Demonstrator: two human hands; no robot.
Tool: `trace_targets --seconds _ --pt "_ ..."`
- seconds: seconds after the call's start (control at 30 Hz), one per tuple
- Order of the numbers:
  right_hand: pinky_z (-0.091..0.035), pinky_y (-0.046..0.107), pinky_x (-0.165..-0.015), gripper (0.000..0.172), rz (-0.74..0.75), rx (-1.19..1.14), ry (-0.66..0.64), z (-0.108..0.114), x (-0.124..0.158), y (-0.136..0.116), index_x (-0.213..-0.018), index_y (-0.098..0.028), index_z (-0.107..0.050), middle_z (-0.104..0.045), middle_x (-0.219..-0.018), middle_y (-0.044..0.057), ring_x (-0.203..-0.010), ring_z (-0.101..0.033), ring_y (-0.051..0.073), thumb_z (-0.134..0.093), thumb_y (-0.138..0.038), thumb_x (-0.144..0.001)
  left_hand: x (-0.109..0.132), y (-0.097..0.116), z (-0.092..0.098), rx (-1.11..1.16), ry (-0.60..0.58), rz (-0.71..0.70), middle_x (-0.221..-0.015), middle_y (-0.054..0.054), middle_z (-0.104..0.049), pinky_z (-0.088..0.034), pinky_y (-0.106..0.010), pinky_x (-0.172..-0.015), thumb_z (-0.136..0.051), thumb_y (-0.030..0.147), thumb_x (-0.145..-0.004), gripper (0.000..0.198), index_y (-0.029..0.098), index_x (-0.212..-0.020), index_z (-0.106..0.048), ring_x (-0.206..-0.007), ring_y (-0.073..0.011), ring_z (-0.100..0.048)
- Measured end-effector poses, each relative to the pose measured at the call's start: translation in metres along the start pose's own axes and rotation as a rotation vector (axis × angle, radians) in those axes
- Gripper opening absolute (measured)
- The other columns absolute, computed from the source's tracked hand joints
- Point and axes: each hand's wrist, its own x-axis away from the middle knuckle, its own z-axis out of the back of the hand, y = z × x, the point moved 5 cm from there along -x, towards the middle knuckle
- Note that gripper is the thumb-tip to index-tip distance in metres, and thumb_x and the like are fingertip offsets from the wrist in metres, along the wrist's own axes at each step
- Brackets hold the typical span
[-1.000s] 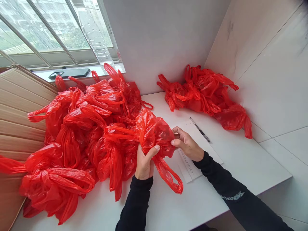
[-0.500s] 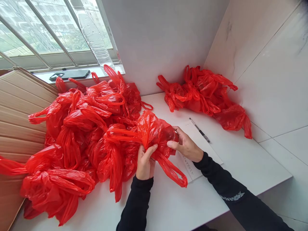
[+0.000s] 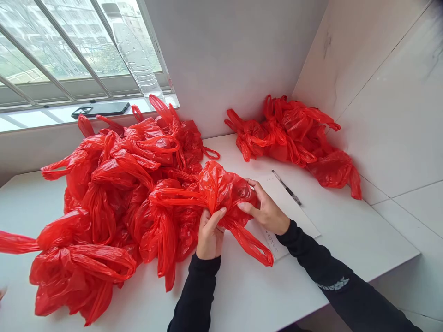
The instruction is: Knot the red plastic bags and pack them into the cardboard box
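A crumpled red plastic bag is held just above the white table, in front of me. My left hand grips its lower left side with the fingers closed round the plastic. My right hand pinches its right side. One bag handle hangs down and rests on the table between my arms. A second handle stretches left toward the big heap of red bags.
A smaller heap of red bags lies in the far right corner by the tiled wall. A pen rests on a sheet of paper under my right hand. A phone and a clear bottle are on the window sill.
The cardboard box at the left has gone from view, baring the table there. The bag has turned slightly in my hands and its hanging handle has swung right.
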Motion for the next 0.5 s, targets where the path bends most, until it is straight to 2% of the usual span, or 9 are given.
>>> trace_targets --seconds 0.17,0.3,0.37,0.5 --pt "-0.051 0.039 -0.094 0.051 -0.036 0.005 0.033 0.003 0.0001 0.0065 -0.128 -0.024 -0.041 -0.065 -0.117 0.006 -0.103 -0.065 0.022 -0.068 -0.027 -0.085 0.0004 -0.0027 -0.0002 -0.032 -0.022 0.012 -0.119 -0.006 -0.07 -0.052 -0.037 -0.093 -0.075 0.019 -0.074 0.063 0.026 -0.134 -0.056 -0.115 -0.0282 -0.062" --pt "-0.05 0.038 -0.093 0.042 -0.023 0.071 0.073 0.0042 0.0004 0.003 -0.123 -0.023 -0.045 -0.064 -0.115 0.005 -0.102 -0.064 0.021 -0.066 -0.029 -0.087 0.0004 -0.0008 -0.0038 -0.03 -0.057 -0.022 -0.123 -0.007 -0.068 -0.051 -0.037 -0.096 -0.074 0.03 -0.079 0.054 0.026 -0.13 -0.06 -0.119 -0.0281 -0.06" --pt "-0.049 0.037 -0.093 0.038 -0.027 0.081 0.105 0.0046 0.0004 0.0014 -0.119 -0.023 -0.048 -0.064 -0.114 0.005 -0.104 -0.062 0.021 -0.065 -0.036 -0.088 -0.0001 -0.0011 -0.0028 -0.024 -0.039 -0.033 -0.123 -0.006 -0.068 -0.051 -0.036 -0.097 -0.073 0.035 -0.08 0.046 0.025 -0.124 -0.064 -0.119 -0.0271 -0.06" --pt "-0.051 0.034 -0.083 0.034 -0.055 0.064 0.114 0.003 -0.0004 0.0034 -0.109 -0.022 -0.052 -0.064 -0.101 0.003 -0.092 -0.061 0.019 -0.066 -0.044 -0.087 -0.0023 -0.0065 0.0058 -0.053 0.053 -0.013 -0.104 -0.004 -0.074 -0.051 -0.034 -0.094 -0.081 0.035 -0.071 0.031 0.022 -0.098 -0.073 -0.107 -0.0242 -0.066"
